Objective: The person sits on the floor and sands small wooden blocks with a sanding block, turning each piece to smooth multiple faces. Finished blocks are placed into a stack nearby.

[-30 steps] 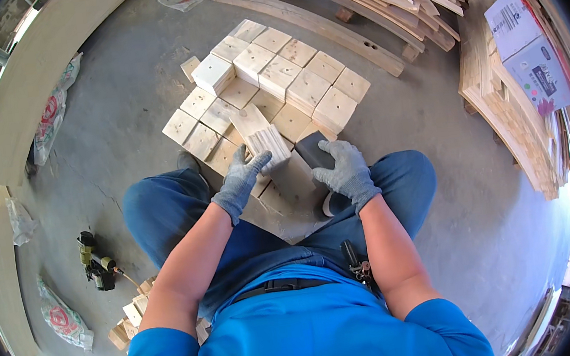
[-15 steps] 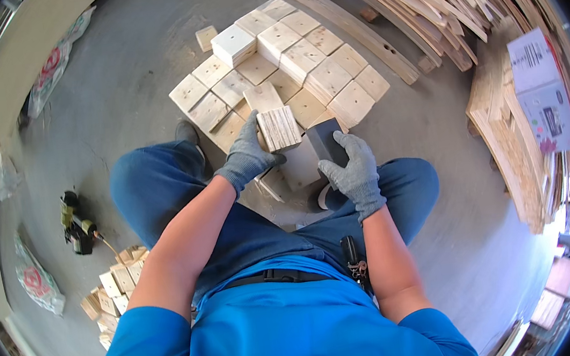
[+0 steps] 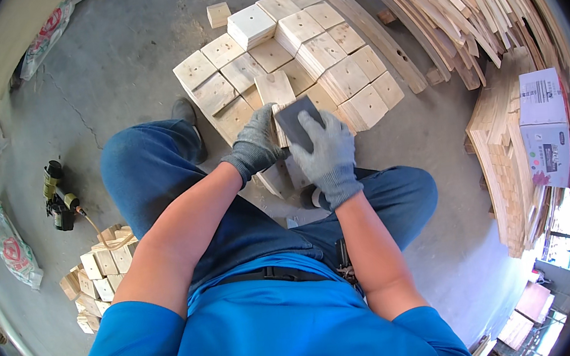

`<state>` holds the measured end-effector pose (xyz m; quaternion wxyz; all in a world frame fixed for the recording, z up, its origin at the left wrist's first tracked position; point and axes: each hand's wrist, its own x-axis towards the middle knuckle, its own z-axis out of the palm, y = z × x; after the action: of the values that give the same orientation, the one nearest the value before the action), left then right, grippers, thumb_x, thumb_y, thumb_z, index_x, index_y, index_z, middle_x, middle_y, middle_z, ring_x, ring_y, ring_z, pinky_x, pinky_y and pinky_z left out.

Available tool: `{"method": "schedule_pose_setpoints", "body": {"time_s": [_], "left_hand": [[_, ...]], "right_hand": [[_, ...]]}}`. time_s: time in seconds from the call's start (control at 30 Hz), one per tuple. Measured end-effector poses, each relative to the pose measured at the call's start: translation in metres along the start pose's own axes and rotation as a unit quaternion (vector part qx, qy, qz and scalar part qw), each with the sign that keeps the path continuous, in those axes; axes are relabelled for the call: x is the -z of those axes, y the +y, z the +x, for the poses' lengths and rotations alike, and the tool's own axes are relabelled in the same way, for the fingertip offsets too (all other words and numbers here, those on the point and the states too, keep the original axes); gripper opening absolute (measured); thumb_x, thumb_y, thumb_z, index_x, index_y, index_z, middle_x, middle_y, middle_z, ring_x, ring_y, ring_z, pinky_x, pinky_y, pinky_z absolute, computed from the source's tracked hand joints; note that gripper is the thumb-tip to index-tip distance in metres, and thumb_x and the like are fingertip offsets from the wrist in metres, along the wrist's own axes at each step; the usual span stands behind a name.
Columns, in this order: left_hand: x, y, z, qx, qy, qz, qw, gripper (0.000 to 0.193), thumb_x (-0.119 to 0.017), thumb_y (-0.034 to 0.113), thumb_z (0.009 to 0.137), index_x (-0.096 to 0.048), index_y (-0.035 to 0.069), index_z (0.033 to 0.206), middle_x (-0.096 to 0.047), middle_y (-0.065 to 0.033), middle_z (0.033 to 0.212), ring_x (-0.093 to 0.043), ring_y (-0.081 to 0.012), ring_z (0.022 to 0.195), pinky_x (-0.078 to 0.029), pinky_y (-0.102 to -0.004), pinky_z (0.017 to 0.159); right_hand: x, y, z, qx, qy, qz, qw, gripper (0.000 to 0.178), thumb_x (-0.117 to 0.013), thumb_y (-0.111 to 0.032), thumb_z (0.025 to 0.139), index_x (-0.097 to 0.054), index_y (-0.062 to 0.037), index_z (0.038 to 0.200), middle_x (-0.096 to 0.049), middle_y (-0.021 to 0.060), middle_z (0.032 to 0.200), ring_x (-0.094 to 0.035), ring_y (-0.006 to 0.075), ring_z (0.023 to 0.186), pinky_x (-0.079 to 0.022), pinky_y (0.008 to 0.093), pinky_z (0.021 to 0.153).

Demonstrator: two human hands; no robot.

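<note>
Both my hands wear grey knit gloves. My left hand (image 3: 254,145) grips a small wooden block (image 3: 282,137) by its side, above the near edge of a stack. My right hand (image 3: 328,152) holds a dark grey sanding block (image 3: 293,122), fingers spread over its back, against the wooden block. The sanding block covers most of that wooden block, so the face they meet on is hidden. Just beyond lie rows of square wooden blocks (image 3: 320,53), stacked to differing heights, and one loose rectangular piece (image 3: 274,86) rests on the lower ones.
A nail gun (image 3: 59,197) with a hose lies at the left, near a smaller pile of wooden blocks (image 3: 102,272). Long boards (image 3: 431,13) fill the far right. A white carton (image 3: 545,127) stands on stacked timber (image 3: 506,146). Plastic bags (image 3: 15,251) lie at the left.
My right hand has moved left and up, bringing the sanding block from beside the wooden block onto it. The view has shifted slightly.
</note>
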<state>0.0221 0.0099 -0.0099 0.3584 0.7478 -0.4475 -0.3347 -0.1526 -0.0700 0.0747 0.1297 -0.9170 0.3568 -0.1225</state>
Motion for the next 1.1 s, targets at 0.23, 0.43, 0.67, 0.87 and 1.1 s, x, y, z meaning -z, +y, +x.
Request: {"method": "schedule_pose_setpoints", "body": {"time_s": [0.23,0.43,0.67,0.87,1.1], "left_hand": [[-0.003,-0.009,0.005,-0.031,0.026,0.014,0.999,0.116,-0.099,0.046,0.068,-0.042,0.005,0.160,-0.055,-0.0248,0.152,-0.056,-0.0413,0.143,-0.046,-0.0433,0.120],[-0.002,-0.012,0.003,-0.022,0.012,0.013,1.000,0.113,-0.100,0.034,0.066,-0.041,0.007,0.159,-0.052,-0.0244,0.154,-0.055,-0.0426,0.142,-0.046,-0.0451,0.121],[-0.002,-0.003,0.000,-0.037,0.022,0.009,0.999,0.109,-0.099,0.027,0.064,-0.042,0.007,0.155,-0.054,-0.0256,0.145,-0.057,-0.0455,0.137,-0.048,-0.0464,0.118],[0.000,-0.001,0.000,-0.010,-0.001,0.039,0.999,0.112,-0.098,0.035,0.066,-0.040,0.004,0.157,-0.053,-0.0268,0.147,-0.055,-0.0449,0.139,-0.047,-0.0463,0.119],[-0.001,-0.004,0.003,-0.009,0.001,0.040,0.999,0.125,-0.099,0.051,0.068,-0.036,0.002,0.164,-0.050,-0.0267,0.156,-0.054,-0.0436,0.143,-0.046,-0.0464,0.120]], "right_hand": [[-0.007,-0.008,0.067,-0.055,-0.014,-0.038,0.998,0.067,-0.085,-0.036,0.085,-0.068,-0.0169,0.146,-0.061,0.0245,0.140,-0.063,0.0454,0.124,-0.053,0.0548,0.103],[0.008,-0.018,0.007,-0.009,-0.029,-0.033,0.999,0.069,-0.086,-0.037,0.084,-0.066,-0.0166,0.147,-0.058,0.0257,0.142,-0.061,0.0473,0.124,-0.051,0.0574,0.103],[0.016,-0.007,-0.050,0.043,-0.020,-0.060,0.997,0.067,-0.085,-0.035,0.084,-0.067,-0.0177,0.147,-0.056,0.0251,0.143,-0.060,0.0459,0.122,-0.051,0.0582,0.101],[-0.003,-0.017,0.024,0.012,-0.005,-0.039,0.999,0.065,-0.085,-0.035,0.084,-0.068,-0.0179,0.144,-0.061,0.0238,0.136,-0.064,0.0449,0.118,-0.053,0.0558,0.098],[-0.011,-0.018,0.072,-0.016,-0.002,-0.039,0.999,0.065,-0.084,-0.037,0.085,-0.066,-0.0188,0.145,-0.062,0.0243,0.133,-0.065,0.0449,0.117,-0.054,0.0543,0.099]]}}
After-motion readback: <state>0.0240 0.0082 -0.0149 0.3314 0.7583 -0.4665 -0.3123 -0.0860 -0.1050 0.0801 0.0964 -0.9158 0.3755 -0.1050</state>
